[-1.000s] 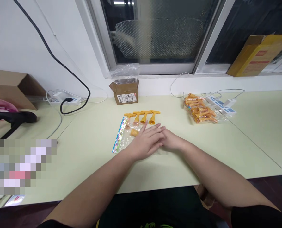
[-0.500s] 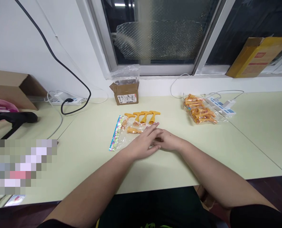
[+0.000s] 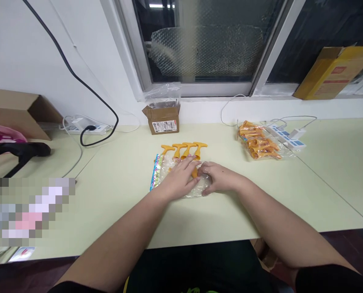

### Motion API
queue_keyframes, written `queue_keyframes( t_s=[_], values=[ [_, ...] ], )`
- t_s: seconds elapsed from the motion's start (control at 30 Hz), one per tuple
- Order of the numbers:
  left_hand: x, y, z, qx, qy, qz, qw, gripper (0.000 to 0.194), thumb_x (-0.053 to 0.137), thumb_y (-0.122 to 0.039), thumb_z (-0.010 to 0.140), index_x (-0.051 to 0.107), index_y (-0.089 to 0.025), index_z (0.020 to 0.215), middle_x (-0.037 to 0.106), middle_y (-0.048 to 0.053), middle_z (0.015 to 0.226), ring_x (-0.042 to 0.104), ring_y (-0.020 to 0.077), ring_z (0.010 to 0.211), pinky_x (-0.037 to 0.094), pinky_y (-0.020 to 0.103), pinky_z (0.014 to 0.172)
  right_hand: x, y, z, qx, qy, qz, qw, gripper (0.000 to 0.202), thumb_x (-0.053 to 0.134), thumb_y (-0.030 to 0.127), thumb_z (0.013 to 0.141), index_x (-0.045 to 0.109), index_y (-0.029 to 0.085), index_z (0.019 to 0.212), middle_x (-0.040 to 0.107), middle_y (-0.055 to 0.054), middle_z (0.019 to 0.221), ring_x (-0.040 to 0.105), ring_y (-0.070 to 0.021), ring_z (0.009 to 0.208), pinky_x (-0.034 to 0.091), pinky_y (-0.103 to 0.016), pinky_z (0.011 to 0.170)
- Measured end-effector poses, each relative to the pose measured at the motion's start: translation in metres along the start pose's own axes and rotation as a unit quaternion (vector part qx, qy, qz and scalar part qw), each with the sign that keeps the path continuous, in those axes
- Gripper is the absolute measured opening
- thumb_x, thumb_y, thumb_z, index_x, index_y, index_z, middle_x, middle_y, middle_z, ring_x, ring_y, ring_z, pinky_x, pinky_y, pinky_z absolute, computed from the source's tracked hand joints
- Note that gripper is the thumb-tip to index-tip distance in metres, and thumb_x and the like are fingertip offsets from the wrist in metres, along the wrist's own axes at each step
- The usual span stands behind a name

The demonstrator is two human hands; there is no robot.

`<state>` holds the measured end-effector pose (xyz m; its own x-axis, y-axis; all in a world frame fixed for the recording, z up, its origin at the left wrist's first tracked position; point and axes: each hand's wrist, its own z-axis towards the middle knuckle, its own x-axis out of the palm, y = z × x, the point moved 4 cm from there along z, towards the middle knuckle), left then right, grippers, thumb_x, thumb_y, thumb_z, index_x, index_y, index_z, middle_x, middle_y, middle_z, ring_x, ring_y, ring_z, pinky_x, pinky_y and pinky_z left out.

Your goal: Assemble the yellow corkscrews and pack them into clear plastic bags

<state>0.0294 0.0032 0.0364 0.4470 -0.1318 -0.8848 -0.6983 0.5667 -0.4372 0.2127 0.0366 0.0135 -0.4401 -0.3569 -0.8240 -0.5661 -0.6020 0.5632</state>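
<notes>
A clear plastic bag (image 3: pixel 196 192) with a colourful printed strip at its left edge lies on the table in front of me. My left hand (image 3: pixel 181 177) rests over the middle of the bag, fingers spread, with a yellow piece partly visible beside its fingers. At the bag's right part is my right hand (image 3: pixel 215 178), its fingers curled around the film with a gap between thumb and fingertips. Just beyond the hands, several yellow T-shaped pieces (image 3: pixel 188 149) lie in a row.
A filled bag of orange-yellow pieces (image 3: pixel 257 142) lies at the right by a power strip (image 3: pixel 287 137). A small cardboard box (image 3: pixel 165 120) stands against the wall. Black straps (image 3: pixel 19 154), a cable and a larger box (image 3: pixel 13 108) are at the left.
The bag has shifted right and its strip is more upright. My hands, formerly touching, have moved apart, and a yellow piece now shows between them.
</notes>
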Motion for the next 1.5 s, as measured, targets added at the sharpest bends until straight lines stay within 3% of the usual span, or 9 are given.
queue_keyframes(
  t_s=[0.2, 0.27, 0.47, 0.8, 0.97, 1.1, 1.3, 1.4, 1.5],
  values=[
    [0.012, -0.009, -0.003, 0.041, 0.028, 0.012, 0.999, 0.055, 0.050, -0.039, 0.104, 0.040, -0.026, 0.157, 0.034, 0.012, 0.170, 0.024, 0.0297, 0.161, 0.016, 0.060, 0.131, -0.012, 0.000, -0.010, -0.030, 0.005, 0.005, 1.000, 0.014, 0.077, 0.022, 0.084, 0.078, 0.020, 0.097, 0.072, -0.008, 0.102, 0.066, -0.0264, 0.102, 0.051, -0.040, 0.096],
    [0.015, -0.009, -0.003, 0.041, 0.028, 0.013, 0.999, 0.058, 0.052, -0.039, 0.104, 0.037, -0.026, 0.158, 0.036, 0.012, 0.169, 0.025, 0.0295, 0.160, 0.014, 0.061, 0.132, -0.008, 0.002, -0.006, -0.051, -0.007, 0.020, 0.998, 0.008, 0.071, 0.018, 0.087, 0.078, 0.019, 0.091, 0.073, -0.009, 0.099, 0.067, -0.0250, 0.098, 0.052, -0.040, 0.094],
    [0.008, 0.000, -0.002, -0.012, 0.005, 0.046, 0.999, 0.065, 0.058, -0.048, 0.100, 0.038, -0.033, 0.159, 0.033, 0.010, 0.171, 0.026, 0.0360, 0.159, -0.001, 0.071, 0.127, 0.008, -0.001, 0.003, -0.095, -0.021, 0.068, 0.993, 0.033, 0.080, 0.032, 0.085, 0.076, 0.021, 0.117, 0.066, -0.012, 0.132, 0.062, -0.0279, 0.127, 0.049, -0.042, 0.110],
    [-0.012, 0.028, -0.002, -0.133, -0.007, 0.079, 0.988, 0.098, 0.062, -0.077, 0.085, 0.033, -0.027, 0.164, 0.027, 0.016, 0.172, 0.016, 0.0421, 0.161, 0.008, 0.073, 0.125, 0.009, -0.011, 0.002, -0.045, 0.018, 0.050, 0.998, 0.085, 0.093, 0.053, 0.068, 0.066, 0.024, 0.143, 0.057, -0.015, 0.154, 0.052, -0.0354, 0.144, 0.038, -0.050, 0.122],
    [-0.013, 0.029, -0.005, -0.140, -0.002, 0.070, 0.988, 0.106, 0.068, -0.077, 0.079, 0.030, -0.028, 0.165, 0.021, 0.017, 0.174, 0.016, 0.0441, 0.161, 0.024, 0.069, 0.123, 0.000, -0.004, -0.003, -0.061, 0.035, 0.083, 0.994, 0.081, 0.092, 0.046, 0.070, 0.065, 0.025, 0.143, 0.058, -0.013, 0.154, 0.054, -0.0339, 0.141, 0.038, -0.050, 0.121],
    [-0.007, 0.022, -0.008, -0.127, 0.011, 0.084, 0.988, 0.105, 0.073, -0.073, 0.076, 0.035, -0.029, 0.163, 0.024, 0.018, 0.173, 0.020, 0.0451, 0.159, 0.021, 0.070, 0.123, -0.010, -0.004, -0.005, -0.028, 0.042, 0.128, 0.990, 0.040, 0.079, 0.028, 0.082, 0.077, 0.022, 0.121, 0.076, -0.007, 0.125, 0.070, -0.0265, 0.115, 0.051, -0.039, 0.104],
    [0.005, 0.012, -0.007, -0.059, 0.075, 0.072, 0.993, 0.097, 0.063, -0.073, 0.086, 0.031, -0.027, 0.165, 0.020, 0.014, 0.175, 0.018, 0.0415, 0.161, 0.005, 0.072, 0.126, -0.039, -0.019, -0.017, 0.108, -0.047, 0.063, 0.991, 0.020, 0.059, 0.015, 0.081, 0.079, 0.019, 0.086, 0.077, -0.003, 0.079, 0.067, -0.0180, 0.070, 0.050, -0.030, 0.070],
    [0.006, 0.012, -0.006, -0.054, 0.072, 0.069, 0.994, 0.094, 0.057, -0.075, 0.089, 0.031, -0.028, 0.165, 0.018, 0.013, 0.175, 0.016, 0.0409, 0.161, 0.005, 0.071, 0.126, -0.057, -0.017, -0.022, 0.076, -0.191, 0.044, 0.978, 0.016, 0.059, 0.017, 0.083, 0.074, 0.019, 0.088, 0.072, -0.003, 0.077, 0.063, -0.0178, 0.068, 0.049, -0.031, 0.067],
    [0.007, 0.012, -0.006, -0.057, 0.065, 0.070, 0.994, 0.085, 0.048, -0.076, 0.094, 0.036, -0.030, 0.164, 0.022, 0.012, 0.174, 0.016, 0.0403, 0.161, 0.009, 0.072, 0.125, -0.058, 0.001, -0.022, -0.037, -0.291, 0.021, 0.956, 0.018, 0.063, 0.023, 0.088, 0.072, 0.022, 0.104, 0.072, -0.008, 0.100, 0.067, -0.0244, 0.094, 0.054, -0.040, 0.088]
  ],
)
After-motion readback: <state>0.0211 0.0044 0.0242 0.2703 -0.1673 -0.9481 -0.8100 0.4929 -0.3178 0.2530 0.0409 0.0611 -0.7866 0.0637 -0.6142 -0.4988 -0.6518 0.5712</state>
